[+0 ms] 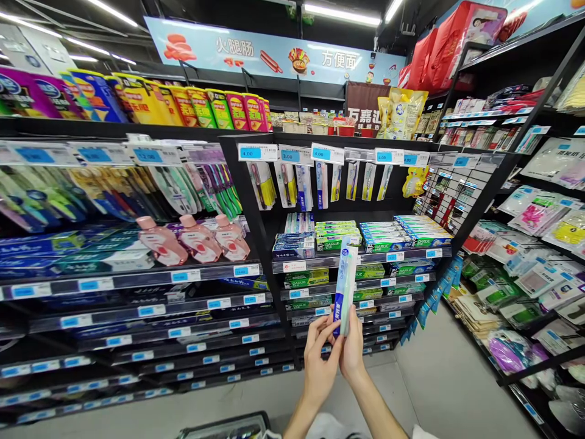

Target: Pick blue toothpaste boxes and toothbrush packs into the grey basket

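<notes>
A packaged toothbrush (346, 283), pale green and blue in a clear and dark blue pack, stands nearly upright between my two hands. My left hand (320, 347) grips its lower left side, the fingers bent around the pack's bottom. On the other side my right hand (353, 344) is closed on the lower right edge. Just behind the pack, green Darlie toothpaste boxes (336, 235) sit on a shelf. Other packaged toothbrushes (304, 186) hang from hooks above them.
Pink mouthwash bottles (196, 239) stand on the left shelf, below more hanging toothbrushes (109, 189). Chip canisters (196, 108) line the top. At right, a rack (539, 238) holds packaged goods. A dark-rimmed basket or cart (228, 424) shows at the bottom edge, partly cut off.
</notes>
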`<state>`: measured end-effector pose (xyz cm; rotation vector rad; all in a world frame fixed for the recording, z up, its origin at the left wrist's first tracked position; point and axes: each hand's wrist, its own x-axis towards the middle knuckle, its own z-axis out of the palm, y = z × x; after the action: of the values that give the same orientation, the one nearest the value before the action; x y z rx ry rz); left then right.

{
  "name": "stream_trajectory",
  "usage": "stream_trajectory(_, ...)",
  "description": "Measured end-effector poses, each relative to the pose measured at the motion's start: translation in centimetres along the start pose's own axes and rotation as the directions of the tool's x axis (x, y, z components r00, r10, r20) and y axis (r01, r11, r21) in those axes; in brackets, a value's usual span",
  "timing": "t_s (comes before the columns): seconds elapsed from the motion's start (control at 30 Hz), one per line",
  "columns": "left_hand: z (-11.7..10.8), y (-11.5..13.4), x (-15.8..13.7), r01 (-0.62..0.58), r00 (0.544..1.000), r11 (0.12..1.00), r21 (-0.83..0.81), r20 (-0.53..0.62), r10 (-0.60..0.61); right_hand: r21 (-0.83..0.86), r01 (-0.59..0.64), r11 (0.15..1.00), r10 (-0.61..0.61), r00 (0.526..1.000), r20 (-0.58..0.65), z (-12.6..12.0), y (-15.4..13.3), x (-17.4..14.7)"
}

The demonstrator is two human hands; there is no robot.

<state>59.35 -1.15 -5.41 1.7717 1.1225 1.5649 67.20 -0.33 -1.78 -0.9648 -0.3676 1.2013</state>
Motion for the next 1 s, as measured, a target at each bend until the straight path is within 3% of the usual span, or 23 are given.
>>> stream_trajectory(0.57,-0.19,-0.10,0.09,0.021,1.000,1.000,-0.005,-0.012,-0.021,0.069,-0.076,0.995,0.075,0.997,0.010,0.64,-0.32,-0.31)
stream_trajectory(1.0,-0.22,-0.06,-0.21,0.020,1.000,1.000,-0.005,-0.011,-0.020,0.073,-0.058,0.996,0.055,0.998,0.038,0.57,-0.25,-0.46)
